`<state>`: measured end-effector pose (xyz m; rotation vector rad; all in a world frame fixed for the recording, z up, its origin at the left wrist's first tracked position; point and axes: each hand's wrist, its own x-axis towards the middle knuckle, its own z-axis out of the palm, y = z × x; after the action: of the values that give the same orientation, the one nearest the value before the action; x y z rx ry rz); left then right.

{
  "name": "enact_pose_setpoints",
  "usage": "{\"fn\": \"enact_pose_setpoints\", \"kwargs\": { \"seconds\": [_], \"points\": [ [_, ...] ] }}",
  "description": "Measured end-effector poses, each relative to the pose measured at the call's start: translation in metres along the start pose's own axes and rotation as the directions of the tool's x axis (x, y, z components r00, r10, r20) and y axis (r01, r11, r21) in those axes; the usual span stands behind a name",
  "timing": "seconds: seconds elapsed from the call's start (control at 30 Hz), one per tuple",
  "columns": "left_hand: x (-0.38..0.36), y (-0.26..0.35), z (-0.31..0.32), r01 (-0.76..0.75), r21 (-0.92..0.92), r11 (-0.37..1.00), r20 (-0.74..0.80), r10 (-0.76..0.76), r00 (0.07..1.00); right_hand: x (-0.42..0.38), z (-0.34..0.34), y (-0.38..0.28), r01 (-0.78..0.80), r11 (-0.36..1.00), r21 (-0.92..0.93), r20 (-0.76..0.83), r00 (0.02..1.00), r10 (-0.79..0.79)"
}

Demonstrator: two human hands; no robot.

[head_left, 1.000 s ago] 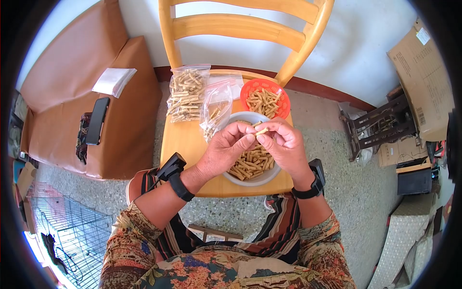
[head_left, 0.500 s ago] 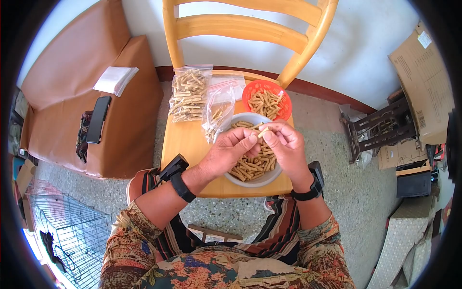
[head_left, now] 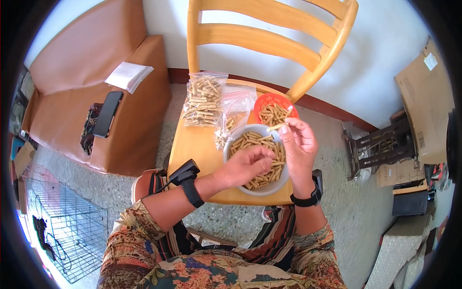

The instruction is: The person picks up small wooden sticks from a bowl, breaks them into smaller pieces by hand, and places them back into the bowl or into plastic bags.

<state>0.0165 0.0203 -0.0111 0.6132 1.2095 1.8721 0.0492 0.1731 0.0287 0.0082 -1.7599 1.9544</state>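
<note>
My right hand [head_left: 299,144] pinches a short tan stick [head_left: 276,127] between thumb and fingertips, above the far right rim of a pale grey bowl [head_left: 262,191]. Over the middle of that bowl is my left hand [head_left: 250,165], its fingers loosely curved and thumb apart, with nothing visible in it. Many similar tan sticks [head_left: 251,139] fill the bowl, partly hidden by the left hand. Just beyond, a red plastic basket [head_left: 260,102] holds more of these sticks.
A full clear zip bag [head_left: 203,101] and a partly filled one [head_left: 234,118] lie on the wooden chair seat [head_left: 185,153]. To the left, a brown sofa [head_left: 137,115] carries a phone [head_left: 108,114] and a white packet [head_left: 129,76]. Cardboard boxes [head_left: 423,106] stand at right.
My hands have parted. The right hand has moved toward the red basket with the stick, while the left has lowered over the bowl. The whole view has shifted slightly.
</note>
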Motion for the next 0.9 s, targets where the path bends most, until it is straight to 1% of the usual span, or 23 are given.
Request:
{"fn": "enact_pose_setpoints", "kwargs": {
  "seconds": [0.03, 0.07, 0.1, 0.17, 0.2, 0.23, 0.3, 0.37, 0.4, 0.47, 0.5, 0.53, 0.57, 0.6, 0.63, 0.67, 0.7, 0.73, 0.77, 0.8, 0.83, 0.87, 0.9],
  "points": [
    [0.0, -0.006, 0.002, -0.034, -0.039, 0.999, 0.043, 0.036, 0.998, 0.004, 0.007, -0.002, 0.071, 0.997, -0.008, -0.031, 0.997, -0.071],
    [0.001, -0.013, 0.003, -0.075, 0.01, 0.997, 0.021, 0.074, 0.997, 0.007, 0.016, -0.005, 0.083, 0.996, -0.025, -0.041, 0.996, -0.084],
    [0.0, -0.016, 0.003, -0.079, 0.011, 0.997, 0.016, 0.078, 0.997, 0.01, 0.022, -0.002, 0.085, 0.996, -0.022, -0.036, 0.996, -0.085],
    [0.0, -0.019, 0.001, -0.115, 0.067, 0.991, 0.075, 0.11, 0.991, 0.017, 0.032, 0.006, 0.102, 0.975, -0.2, -0.011, 0.994, -0.106],
    [-0.001, -0.017, 0.004, -0.145, 0.041, 0.989, 0.072, 0.141, 0.987, 0.021, 0.039, 0.008, 0.119, 0.961, -0.251, -0.006, 0.992, -0.124],
    [-0.002, -0.015, 0.003, -0.147, 0.041, 0.988, 0.069, 0.144, 0.987, 0.024, 0.041, 0.011, 0.12, 0.961, -0.25, -0.003, 0.992, -0.125],
    [-0.004, -0.011, 0.001, -0.116, 0.069, 0.991, 0.13, 0.107, 0.986, 0.027, 0.043, 0.019, 0.156, 0.899, -0.409, 0.084, 0.988, -0.132],
    [-0.005, -0.009, 0.003, -0.128, 0.064, 0.99, 0.1, 0.121, 0.988, 0.026, 0.042, 0.021, 0.139, 0.898, -0.418, 0.08, 0.99, -0.116],
    [-0.005, -0.008, 0.006, -0.138, 0.059, 0.989, 0.074, 0.133, 0.988, 0.026, 0.037, 0.022, 0.145, 0.897, -0.417, 0.056, 0.989, -0.133],
    [-0.008, -0.005, 0.004, -0.114, 0.074, 0.991, 0.108, 0.106, 0.988, 0.024, 0.021, 0.025, 0.148, 0.89, -0.432, -0.009, 0.986, -0.169],
    [-0.011, -0.004, 0.006, -0.101, 0.095, 0.99, 0.144, 0.087, 0.986, 0.023, 0.014, 0.024, 0.132, 0.887, -0.442, -0.02, 0.987, -0.157],
    [-0.013, -0.003, 0.009, -0.144, 0.128, 0.981, 0.142, 0.125, 0.982, 0.024, 0.007, 0.023, 0.096, 0.914, -0.394, -0.025, 0.993, -0.115],
    [-0.016, -0.002, 0.012, -0.132, 0.115, 0.985, 0.15, 0.114, 0.982, 0.021, 0.0, 0.021, 0.054, 0.937, -0.344, -0.031, 0.997, -0.068],
    [-0.018, 0.002, 0.012, -0.323, 0.356, 0.877, 0.252, 0.242, 0.937, 0.016, -0.006, 0.019, 0.001, 0.928, -0.374, 0.004, 1.0, 0.001],
    [-0.018, 0.002, 0.013, -0.5, 0.546, 0.672, 0.382, 0.332, 0.863, 0.012, -0.011, 0.017, -0.009, 0.925, -0.38, -0.007, 1.0, 0.007],
    [-0.019, -0.004, 0.017, -0.556, 0.53, 0.64, 0.414, 0.377, 0.828, 0.009, -0.017, 0.015, -0.005, 0.854, -0.52, 0.107, 0.992, 0.071],
    [-0.021, -0.006, 0.021, -0.555, 0.523, 0.647, 0.419, 0.372, 0.829, 0.005, -0.02, 0.012, 0.02, 0.765, -0.644, 0.211, 0.966, 0.153],
    [-0.023, -0.006, 0.024, -0.61, 0.523, 0.595, 0.488, 0.378, 0.787, 0.004, -0.02, 0.008, 0.036, 0.739, -0.673, 0.258, 0.947, 0.19],
    [-0.025, -0.007, 0.026, -0.664, 0.518, 0.539, 0.555, 0.379, 0.741, 0.002, -0.022, 0.006, 0.029, 0.736, -0.676, 0.251, 0.949, 0.193],
    [-0.027, -0.008, 0.027, -0.653, 0.516, 0.554, 0.577, 0.338, 0.743, 0.0, -0.023, 0.005, 0.077, 0.754, -0.653, 0.327, 0.926, 0.189],
    [-0.027, -0.009, 0.028, -0.652, 0.513, 0.558, 0.578, 0.336, 0.743, -0.002, -0.024, 0.004, 0.123, 0.771, -0.624, 0.403, 0.896, 0.184],
    [-0.028, -0.009, 0.029, -0.648, 0.519, 0.557, 0.579, 0.329, 0.746, -0.003, -0.028, 0.004, 0.091, 0.757, -0.647, 0.427, 0.866, 0.261],
    [-0.029, -0.01, 0.029, -0.645, 0.525, 0.555, 0.58, 0.322, 0.748, -0.005, -0.031, 0.003, 0.087, 0.757, -0.648, 0.425, 0.866, 0.264]
  ]
}}
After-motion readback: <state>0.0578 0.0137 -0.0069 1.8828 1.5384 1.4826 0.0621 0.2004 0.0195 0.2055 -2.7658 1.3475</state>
